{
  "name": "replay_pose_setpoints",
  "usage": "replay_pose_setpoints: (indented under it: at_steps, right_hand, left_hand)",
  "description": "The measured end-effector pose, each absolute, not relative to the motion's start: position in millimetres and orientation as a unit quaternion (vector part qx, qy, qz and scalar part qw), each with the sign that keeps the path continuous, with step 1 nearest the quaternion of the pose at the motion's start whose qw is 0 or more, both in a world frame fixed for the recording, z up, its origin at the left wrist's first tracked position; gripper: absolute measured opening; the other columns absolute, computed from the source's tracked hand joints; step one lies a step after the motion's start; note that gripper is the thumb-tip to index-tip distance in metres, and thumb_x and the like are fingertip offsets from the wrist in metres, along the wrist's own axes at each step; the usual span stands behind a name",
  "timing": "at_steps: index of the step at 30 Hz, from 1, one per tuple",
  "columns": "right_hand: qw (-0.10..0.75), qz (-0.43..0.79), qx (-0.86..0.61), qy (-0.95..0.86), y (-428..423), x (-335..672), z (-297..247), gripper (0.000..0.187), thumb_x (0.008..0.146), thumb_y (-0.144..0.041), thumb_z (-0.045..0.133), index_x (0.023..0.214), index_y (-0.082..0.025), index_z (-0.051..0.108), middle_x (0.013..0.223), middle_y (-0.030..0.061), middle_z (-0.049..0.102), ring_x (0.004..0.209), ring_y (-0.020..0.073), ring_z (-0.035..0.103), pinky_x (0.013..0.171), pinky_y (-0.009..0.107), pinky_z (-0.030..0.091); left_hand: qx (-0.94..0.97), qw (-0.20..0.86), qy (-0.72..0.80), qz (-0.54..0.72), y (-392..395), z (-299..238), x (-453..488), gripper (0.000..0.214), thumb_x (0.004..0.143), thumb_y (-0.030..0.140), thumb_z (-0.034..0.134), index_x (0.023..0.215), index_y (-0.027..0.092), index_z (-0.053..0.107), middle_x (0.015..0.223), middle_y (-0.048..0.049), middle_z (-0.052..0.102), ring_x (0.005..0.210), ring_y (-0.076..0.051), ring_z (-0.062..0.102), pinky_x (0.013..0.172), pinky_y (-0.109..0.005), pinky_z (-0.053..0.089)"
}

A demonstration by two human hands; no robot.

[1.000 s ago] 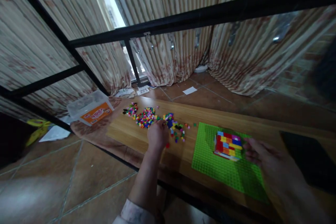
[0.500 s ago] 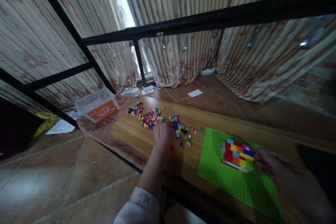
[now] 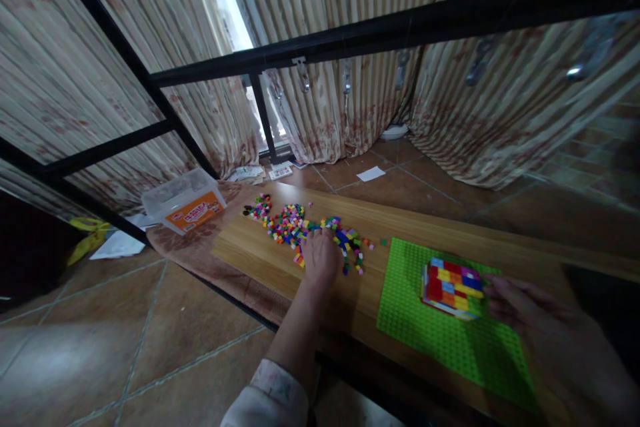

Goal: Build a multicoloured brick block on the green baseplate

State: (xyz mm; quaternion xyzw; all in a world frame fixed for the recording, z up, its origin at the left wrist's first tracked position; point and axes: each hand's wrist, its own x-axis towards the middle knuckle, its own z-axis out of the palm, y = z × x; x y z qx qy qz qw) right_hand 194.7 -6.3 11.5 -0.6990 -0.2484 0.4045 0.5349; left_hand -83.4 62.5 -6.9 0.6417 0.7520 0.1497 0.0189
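the left hand point(image 3: 323, 257) is down at the loose bricks point(image 3: 290, 219) on the table point(image 3: 250, 259), its fingers bent, tips pointing away from the wrist into the near edge of the pile. bricks lie on both sides of those fingers and just beyond them. the tips are hidden, so i cannot tell whether they pinch one. the right hand point(image 3: 545, 327) is by the block point(image 3: 450, 290), which sits on the green baseplate point(image 3: 415, 327). its fingers are curled, tips bunched just beside the block's right side; blur hides whether they touch it or grip anything.
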Motion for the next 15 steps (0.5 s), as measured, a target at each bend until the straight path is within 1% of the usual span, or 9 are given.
replay_pose_setpoints:
  at_steps: [4,7,9,12,14,15]
  right_hand:
    - [0.542,0.416,-0.694,-0.225,-7,190,17,0.024,0.043,-0.032,0.076,0.064,-0.02,0.073,0.084,0.0066,0.072,0.062,0.014,0.063,0.051,0.019,0.055]
    - [0.551,0.419,-0.692,-0.205,-6,188,21,0.023,0.04,-0.03,0.076,0.06,-0.021,0.071,0.078,0.0045,0.071,0.061,0.0123,0.061,0.051,0.017,0.053]
    - [0.545,0.423,-0.693,-0.211,-6,188,22,0.023,0.041,-0.03,0.076,0.061,-0.021,0.071,0.076,0.0043,0.07,0.061,0.0124,0.061,0.051,0.018,0.052]
    - [0.535,0.404,-0.709,-0.218,-8,187,27,0.023,0.046,-0.033,0.075,0.066,-0.02,0.07,0.075,0.0049,0.069,0.061,0.0144,0.06,0.056,0.025,0.053]
    - [0.562,0.324,-0.726,-0.227,-13,183,32,0.024,0.055,-0.036,0.074,0.073,-0.021,0.069,0.077,0.0041,0.067,0.065,0.0164,0.061,0.066,0.032,0.054]
    - [0.577,0.275,-0.73,-0.241,-17,181,36,0.024,0.061,-0.038,0.072,0.079,-0.023,0.069,0.081,0.0038,0.067,0.071,0.0179,0.062,0.074,0.034,0.053]
  left_hand:
    - [0.642,0.022,0.753,0.146,61,-5,-81,0.024,0.084,0.015,0.048,0.102,0.017,0.064,0.1,-0.0102,0.069,0.1,-0.027,0.059,0.088,-0.039,0.04]
    - [0.638,0.028,0.754,0.154,60,-3,-81,0.024,0.083,0.014,0.05,0.102,0.018,0.065,0.102,-0.0099,0.068,0.102,-0.026,0.058,0.091,-0.04,0.038]
    - [0.64,0.033,0.75,0.164,60,-1,-82,0.024,0.083,0.014,0.05,0.1,0.019,0.067,0.102,-0.0096,0.069,0.102,-0.026,0.058,0.092,-0.04,0.038]
    - [0.643,0.041,0.737,0.205,60,6,-85,0.021,0.083,0.016,0.051,0.093,0.021,0.069,0.097,-0.0088,0.068,0.099,-0.025,0.059,0.089,-0.038,0.04]
    - [0.635,0.079,0.718,0.272,58,11,-83,0.017,0.082,0.016,0.054,0.089,0.02,0.069,0.09,-0.0071,0.068,0.091,-0.022,0.06,0.085,-0.034,0.042]
    - [0.626,0.121,0.702,0.317,55,14,-81,0.014,0.081,0.016,0.055,0.087,0.019,0.068,0.085,-0.0055,0.067,0.085,-0.019,0.06,0.081,-0.032,0.043]
